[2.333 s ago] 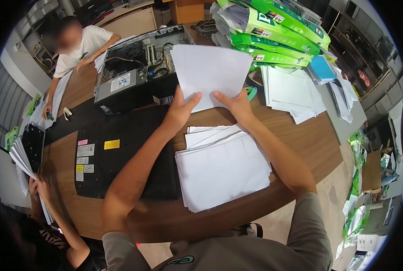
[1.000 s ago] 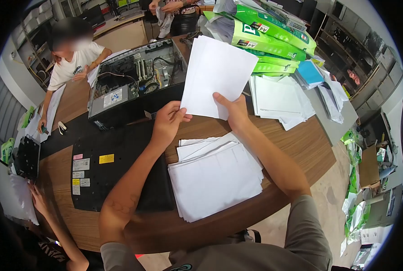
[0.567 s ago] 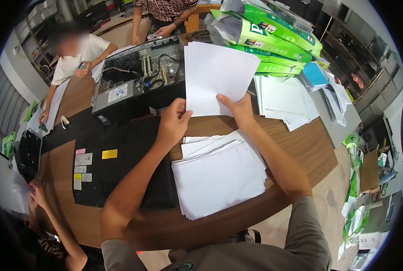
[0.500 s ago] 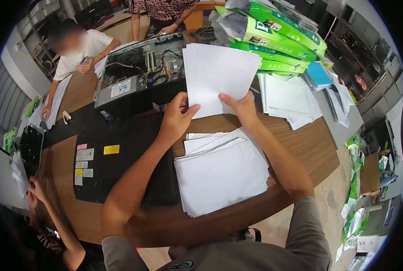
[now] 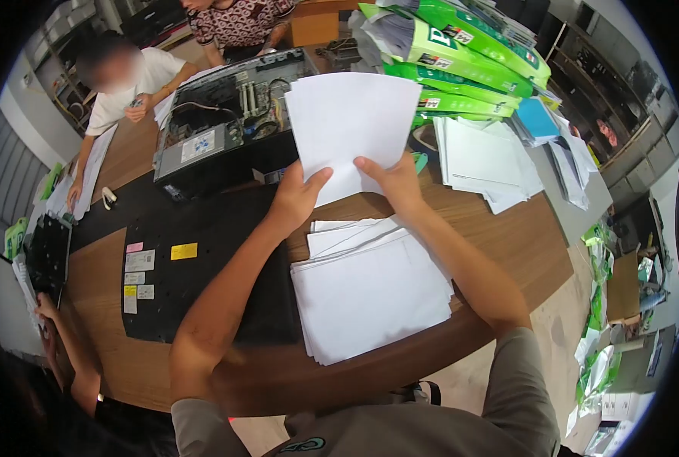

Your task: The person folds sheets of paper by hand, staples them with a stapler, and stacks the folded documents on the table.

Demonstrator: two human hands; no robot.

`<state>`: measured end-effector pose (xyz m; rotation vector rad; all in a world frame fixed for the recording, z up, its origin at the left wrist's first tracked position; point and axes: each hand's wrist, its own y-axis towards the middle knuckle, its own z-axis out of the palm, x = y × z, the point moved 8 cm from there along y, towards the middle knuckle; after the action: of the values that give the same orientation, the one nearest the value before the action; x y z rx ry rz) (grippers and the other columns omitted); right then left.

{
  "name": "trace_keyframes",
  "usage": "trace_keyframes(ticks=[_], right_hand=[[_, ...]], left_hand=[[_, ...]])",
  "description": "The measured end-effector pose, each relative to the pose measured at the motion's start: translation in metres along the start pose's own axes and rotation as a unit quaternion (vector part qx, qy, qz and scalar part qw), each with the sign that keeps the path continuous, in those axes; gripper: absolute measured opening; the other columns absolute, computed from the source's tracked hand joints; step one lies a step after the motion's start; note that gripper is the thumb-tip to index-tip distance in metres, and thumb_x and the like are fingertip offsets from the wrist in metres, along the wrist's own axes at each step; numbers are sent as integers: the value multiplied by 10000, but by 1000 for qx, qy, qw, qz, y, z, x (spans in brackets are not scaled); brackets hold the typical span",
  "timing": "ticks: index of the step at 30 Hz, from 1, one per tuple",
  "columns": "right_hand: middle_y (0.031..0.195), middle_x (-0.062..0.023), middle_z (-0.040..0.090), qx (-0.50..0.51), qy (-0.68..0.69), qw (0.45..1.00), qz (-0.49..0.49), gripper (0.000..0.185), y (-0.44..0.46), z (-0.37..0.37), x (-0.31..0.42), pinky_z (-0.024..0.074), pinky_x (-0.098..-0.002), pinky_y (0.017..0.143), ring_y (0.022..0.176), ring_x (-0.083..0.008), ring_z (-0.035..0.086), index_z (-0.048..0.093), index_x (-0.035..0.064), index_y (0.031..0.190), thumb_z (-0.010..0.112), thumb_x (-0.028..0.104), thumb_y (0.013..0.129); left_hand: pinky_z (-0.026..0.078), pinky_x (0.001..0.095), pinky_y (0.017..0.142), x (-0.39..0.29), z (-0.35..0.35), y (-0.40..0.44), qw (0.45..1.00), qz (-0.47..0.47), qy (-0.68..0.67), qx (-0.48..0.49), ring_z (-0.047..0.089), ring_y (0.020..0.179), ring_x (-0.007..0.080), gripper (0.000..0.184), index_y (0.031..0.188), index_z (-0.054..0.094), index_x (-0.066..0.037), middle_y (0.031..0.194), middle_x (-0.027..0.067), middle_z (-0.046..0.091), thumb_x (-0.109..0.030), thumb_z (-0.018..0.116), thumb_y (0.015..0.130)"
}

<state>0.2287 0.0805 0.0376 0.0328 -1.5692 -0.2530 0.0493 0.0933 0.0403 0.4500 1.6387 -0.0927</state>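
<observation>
Between my two hands a stack of white paper sheets (image 5: 354, 122) stands tilted up above the table. My left hand (image 5: 300, 194) grips its lower left edge, thumb on the front face. At the lower right edge my right hand (image 5: 396, 183) holds it the same way, with the fingers hidden behind the sheets. Below them, a thicker pile of white paper (image 5: 370, 305) lies on the wooden table (image 5: 499, 266), its sheets slightly uneven at the back. An opened computer case (image 5: 225, 129) lies beyond my left hand, its inner parts showing.
Green paper packs (image 5: 469, 61) are heaped at the back right, with loose white sheets (image 5: 484, 164) in front. A black panel with stickers (image 5: 210, 274) lies left of the pile. Other people work across the table and at the left, one in a white shirt (image 5: 137, 84).
The held stack has shifted slightly left, and my left hand has closed more fully on its edge. The person in the patterned shirt leans lower; the hands at the left have moved.
</observation>
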Motion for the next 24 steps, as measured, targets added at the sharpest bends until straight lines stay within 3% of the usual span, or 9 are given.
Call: trace_keyframes(ticks=[2,4,6,11,14,18,20,21,24], right_hand=[[986,-121,712,-7,-25,1000,-5,321,-2,1,1,508,-321,780,866,-184,651,669,-41,1099,759,136,847],[947,-129,721,40,-76,994,-61,305,-3,10,10,510,-326,768,828,-192,651,676,-51,1064,767,112,822],[942,-138,723,22,-82,994,-61,308,-4,9,10,512,-329,768,827,-201,655,676,-54,1061,767,101,811],[935,-162,727,-12,-111,991,-73,310,0,1,5,517,-338,776,839,-232,672,677,-64,1051,760,78,789],[948,-167,726,-21,-126,991,-30,311,-5,3,15,518,-335,781,851,-237,677,675,-71,1050,757,82,792],[963,-154,726,-29,-109,990,-81,303,-3,0,18,517,-338,782,860,-223,673,674,-66,1068,749,93,822],[975,-144,725,-11,-98,993,-67,299,-5,2,14,517,-336,787,864,-212,671,674,-60,1073,746,112,840],[973,-142,724,0,-113,992,-49,299,-4,3,5,516,-332,789,862,-210,669,675,-59,1074,746,120,845],[970,-136,724,6,-125,991,-40,298,1,1,0,514,-325,791,858,-206,667,677,-56,1074,745,132,852]], left_hand=[[455,350,950,-5,-9,-3,987,24,139,-79,605,1063,205,389,1212,596,44,1151,149,665,-248,641,958],[453,360,949,-4,-11,-3,988,42,119,-91,606,1064,220,364,1187,610,53,1128,169,673,-232,632,961],[432,356,1003,1,-7,-1,993,37,103,-46,595,1137,255,388,1314,525,43,1230,171,643,-161,572,988],[411,342,1024,8,-6,-2,996,65,64,-24,568,1153,220,388,1324,521,38,1236,142,633,-155,566,991],[412,331,1017,9,-3,1,996,28,-86,24,558,1157,187,372,1314,535,34,1237,111,632,-156,561,996],[426,308,972,9,-5,2,997,37,-72,8,574,1083,146,363,1248,583,24,1179,76,650,-235,593,994],[431,302,950,16,-3,4,999,13,-51,-2,576,1048,139,396,1224,595,23,1139,72,658,-298,602,993],[462,300,863,15,-1,-4,997,-71,38,-18,566,961,123,391,1210,592,41,1071,74,671,-303,552,1027],[459,304,830,30,-7,3,992,-88,87,-31,544,904,117,409,1188,606,33,1003,71,663,-338,550,1026]])
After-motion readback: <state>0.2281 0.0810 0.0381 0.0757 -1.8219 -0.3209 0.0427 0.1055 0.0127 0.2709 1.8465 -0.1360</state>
